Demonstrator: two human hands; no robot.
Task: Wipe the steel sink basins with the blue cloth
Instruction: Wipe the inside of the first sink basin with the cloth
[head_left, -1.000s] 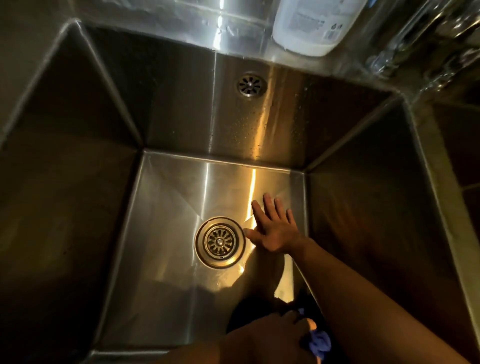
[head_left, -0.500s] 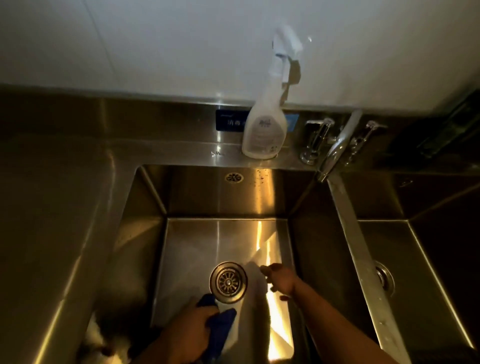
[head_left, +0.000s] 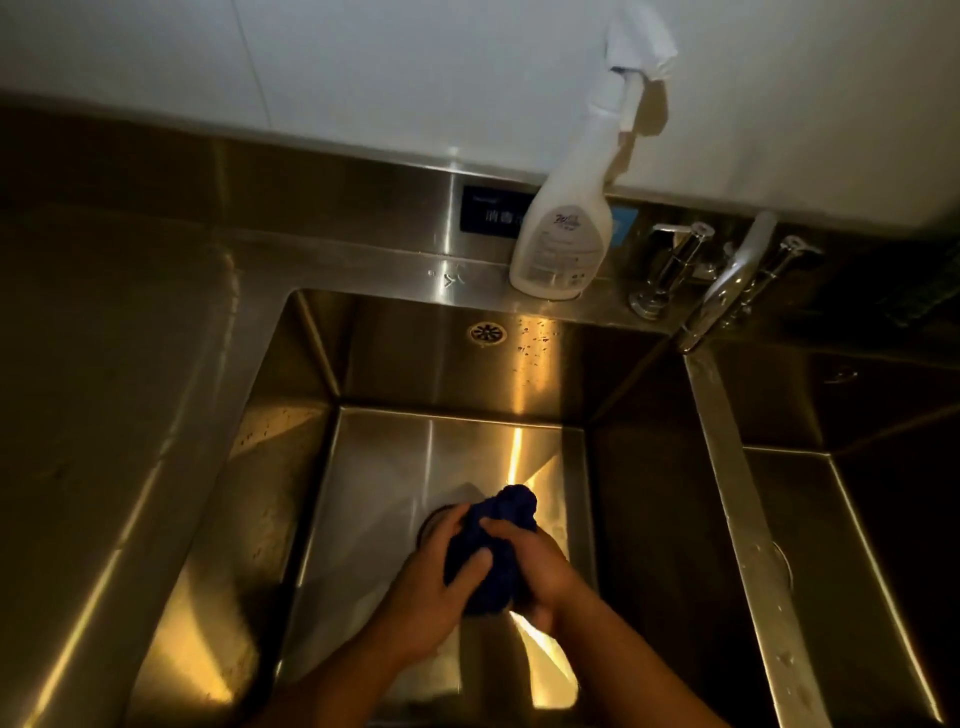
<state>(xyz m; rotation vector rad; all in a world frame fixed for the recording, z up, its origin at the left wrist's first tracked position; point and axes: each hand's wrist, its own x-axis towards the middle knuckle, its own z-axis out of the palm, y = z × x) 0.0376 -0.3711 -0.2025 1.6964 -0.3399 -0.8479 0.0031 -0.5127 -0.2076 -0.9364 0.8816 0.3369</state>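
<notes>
Over the left basin (head_left: 363, 499), both hands clamp the blue cloth (head_left: 496, 551), bunched into a wad between them. Left hand (head_left: 434, 597) wraps it from the left, thumb across the front; right hand (head_left: 540, 577) closes on it from the right. Wad sits above the drain (head_left: 434, 522), mostly hiding it. Spray bottle (head_left: 563, 228) stands on the far ledge, faucet (head_left: 727, 283) to its right. Right basin (head_left: 852, 519) dark.
</notes>
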